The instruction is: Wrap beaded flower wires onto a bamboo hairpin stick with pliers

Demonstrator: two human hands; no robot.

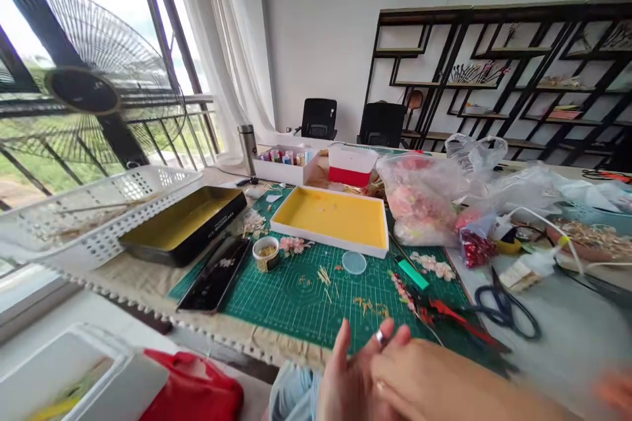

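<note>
My left hand [348, 375] and my right hand [424, 375] are close together, overlapping and blurred, at the near edge of a green cutting mat [301, 306]. A ring shows on a finger. Whether either hand holds anything is hidden. Just beyond the fingertips lie scattered golden strands [370, 306]. Red-handled pliers [444, 316] rest to the right, next to black-handled scissors [506, 310]. Farther up the mat are pink flower pieces [432, 266], a small jar of golden bits [265, 254], a clear round lid [354, 263] and a yellow-lined white tray [296, 223].
A blurred hand [615, 389] at the right edge may be a co-worker's. A black phone [214, 274], a dark tray [182, 223] and a white perforated basket [93, 214] lie left. Plastic bags of pink flowers [419, 200] stand behind the mat.
</note>
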